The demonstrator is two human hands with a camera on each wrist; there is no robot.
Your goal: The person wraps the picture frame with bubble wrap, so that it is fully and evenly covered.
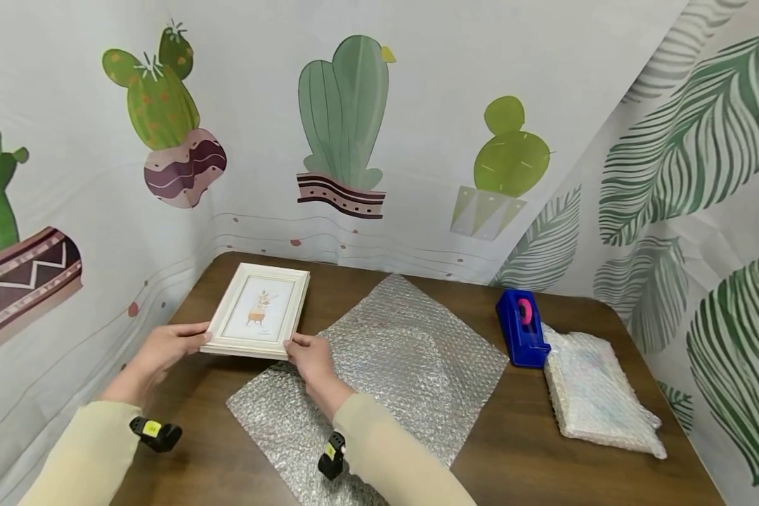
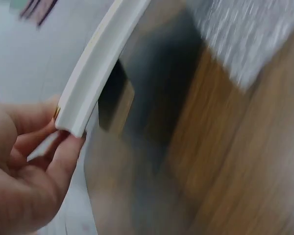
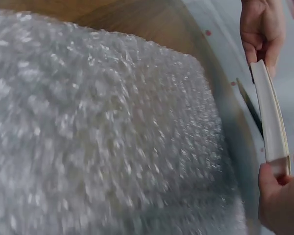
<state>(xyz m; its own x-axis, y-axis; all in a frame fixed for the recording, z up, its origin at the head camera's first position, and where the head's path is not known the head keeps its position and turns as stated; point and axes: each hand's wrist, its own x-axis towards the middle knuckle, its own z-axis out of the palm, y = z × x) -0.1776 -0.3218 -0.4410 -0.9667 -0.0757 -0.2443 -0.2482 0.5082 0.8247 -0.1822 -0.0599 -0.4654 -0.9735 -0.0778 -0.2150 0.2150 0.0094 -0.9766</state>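
Note:
A white picture frame [image 1: 258,344] with a drawing of a potted plant is held at its two near corners, picture side up, over the left part of the table. My left hand [image 1: 171,346] pinches the near left corner, thumb on one face and fingers on the other, as the left wrist view shows. At the near right corner my right hand [image 1: 312,360] grips the frame. A sheet of bubble wrap [image 1: 405,351] lies flat on the table beside and partly below my right forearm. In the right wrist view both hands hold the frame [image 3: 272,117] edge-on.
On the right of the brown table [image 1: 506,436] stands a blue tape dispenser [image 1: 523,330] with a pink roll. A bubble-wrapped package [image 1: 597,393] lies next to it. A cactus-print cloth [image 1: 417,140] hangs behind the table.

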